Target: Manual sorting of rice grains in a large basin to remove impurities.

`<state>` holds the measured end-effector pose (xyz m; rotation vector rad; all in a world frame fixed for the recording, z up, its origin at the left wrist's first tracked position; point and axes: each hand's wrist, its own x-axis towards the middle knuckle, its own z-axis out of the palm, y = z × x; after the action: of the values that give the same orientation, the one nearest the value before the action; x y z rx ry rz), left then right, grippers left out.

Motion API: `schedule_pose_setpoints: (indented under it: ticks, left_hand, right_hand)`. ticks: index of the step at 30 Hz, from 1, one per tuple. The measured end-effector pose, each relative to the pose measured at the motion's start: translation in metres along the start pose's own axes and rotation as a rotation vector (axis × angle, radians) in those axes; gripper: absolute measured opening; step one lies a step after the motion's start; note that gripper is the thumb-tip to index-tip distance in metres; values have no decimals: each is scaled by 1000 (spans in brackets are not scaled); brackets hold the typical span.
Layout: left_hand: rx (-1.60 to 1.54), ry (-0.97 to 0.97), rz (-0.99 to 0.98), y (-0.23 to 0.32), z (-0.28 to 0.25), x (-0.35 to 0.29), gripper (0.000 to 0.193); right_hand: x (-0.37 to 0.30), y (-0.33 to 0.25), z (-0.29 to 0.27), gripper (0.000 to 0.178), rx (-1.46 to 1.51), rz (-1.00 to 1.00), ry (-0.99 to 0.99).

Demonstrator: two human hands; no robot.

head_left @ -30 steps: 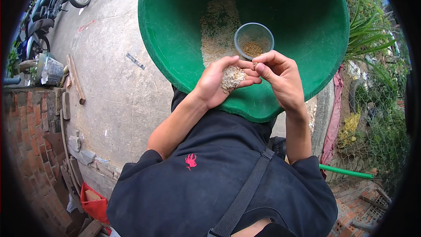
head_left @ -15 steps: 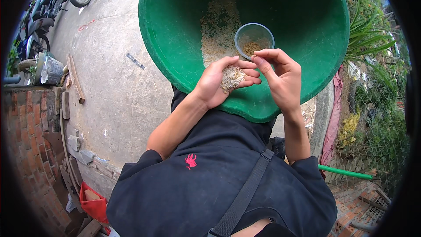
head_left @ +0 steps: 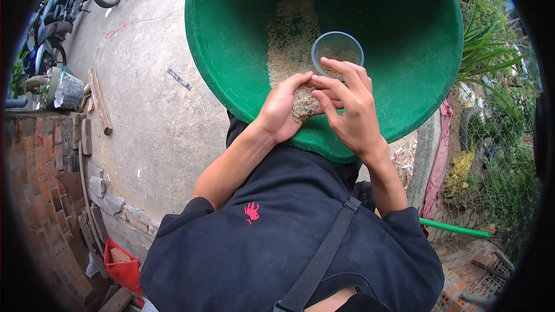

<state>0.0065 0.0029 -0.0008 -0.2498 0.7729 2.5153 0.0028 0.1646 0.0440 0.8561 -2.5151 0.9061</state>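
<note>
Head view: one heap of pale grains (head_left: pixel 303 105) lies in my cupped, unclenched left hand (head_left: pixel 280 108), above the near edge of one green basin (head_left: pixel 231 34). My right hand (head_left: pixel 354 105), thumb and fingers apart, has moved from one clear cup (head_left: pixel 337 40) to that heap. One grain patch (head_left: pixel 289 37) lines the basin.
</note>
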Motion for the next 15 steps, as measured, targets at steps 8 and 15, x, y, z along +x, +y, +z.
schedule_pose_setpoints:
  ticks: [8, 15]
  left_hand:
    - [-7, 7, -33, 3, 6, -2, 35]
    - [-22, 23, -31, 4, 8, -5, 32]
  right_hand:
    - [-1, -1, 1, 32, -29, -46, -116]
    - [-3, 1, 2, 26, 2, -46, -122]
